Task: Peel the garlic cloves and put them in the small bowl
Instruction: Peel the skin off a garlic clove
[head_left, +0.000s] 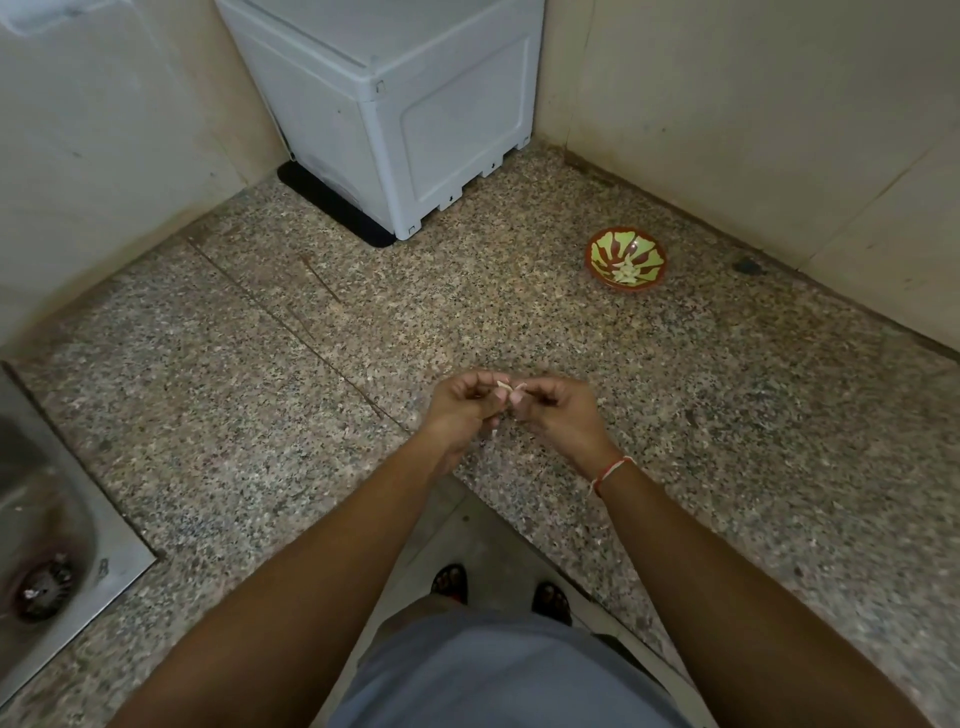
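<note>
Where the speckled grey-brown granite table (727, 441) fills most of the frame, it wraps in an L around a gap at the lower centre in which two sandalled feet stand on the floor. At the upper centre a white boxy plastic appliance (384, 104) sits on a black mat (332, 208) in the corner against the cream walls. Along the left edge lies a stainless steel sink (52, 519), its round drain at the lower left. Just below the frame's centre the left hand (465, 410) and the right hand (558, 415) are drawn together with curled fingers, both pinching a small pale garlic clove (509, 387) between their fingertips, held above the table. A red and white thread bracelet (610, 470) circles the right wrist. Well apart from the hands, at the upper right, stands the small round bowl (626, 260), red-brown with a green and red pattern inside, holding a few pale peeled cloves (625, 271).
</note>
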